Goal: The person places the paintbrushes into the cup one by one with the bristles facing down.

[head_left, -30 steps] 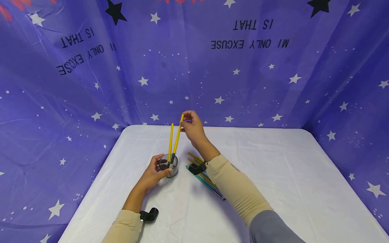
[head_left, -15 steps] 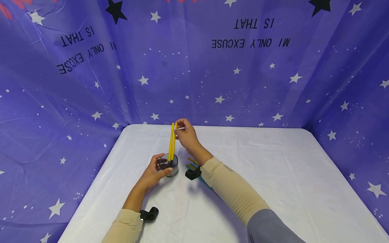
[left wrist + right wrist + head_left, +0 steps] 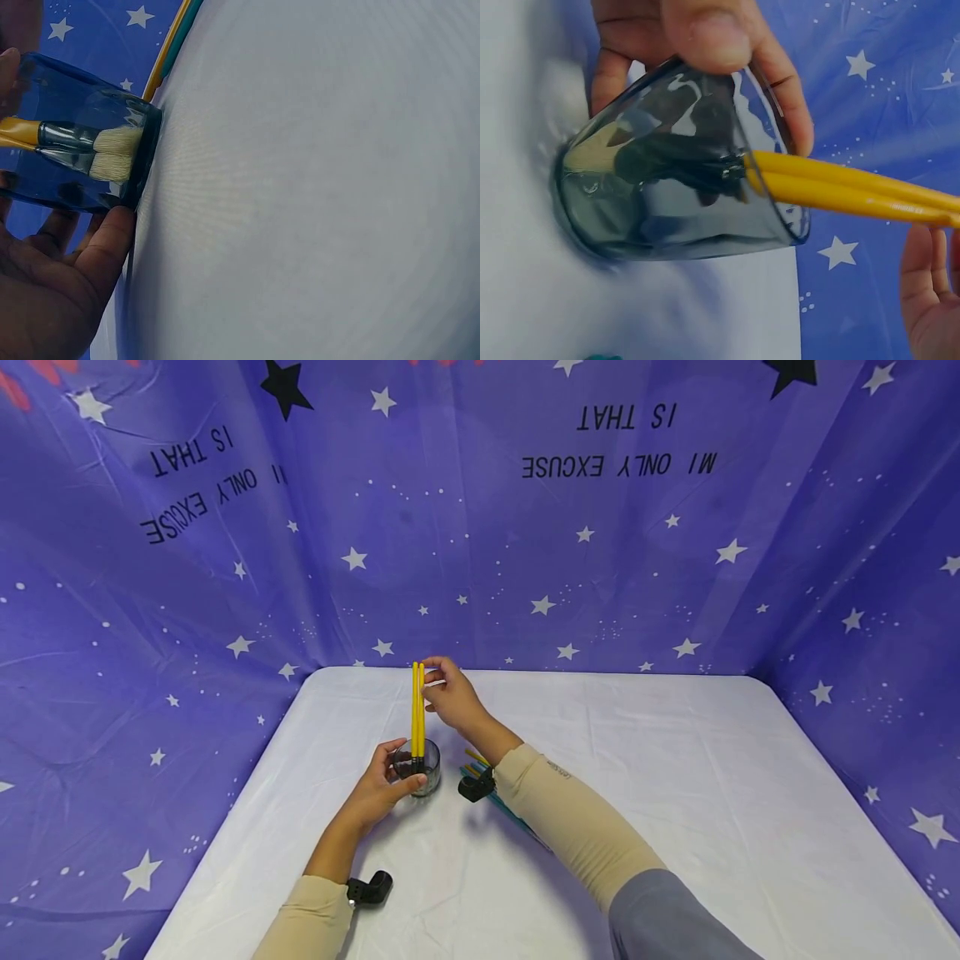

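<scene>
Around the drinking glass (image 3: 429, 783) curl the fingers and thumb of my left hand (image 3: 372, 795), keeping it upright on the white table. Two paintbrushes (image 3: 417, 718) with yellow handles stand side by side in it, bristles down. Through the glass wall in the left wrist view, their pale bristles (image 3: 112, 155) show close to the base. My right hand (image 3: 456, 700) pinches the right-hand brush near the top of its handle. In the right wrist view the yellow handles (image 3: 840, 187) lean together over the glass rim, with the right fingertips at their upper ends.
More brushes with yellow and teal handles (image 3: 504, 807) lie on the white tablecloth (image 3: 675, 793) right of the glass, partly under my right forearm. A purple star-printed curtain (image 3: 480, 527) hangs behind and at both sides of the table.
My right hand has moved left and down, bringing its brush lower into the glass and alongside the other. Both brushes now stand straighter. My left hand stays on the glass.
</scene>
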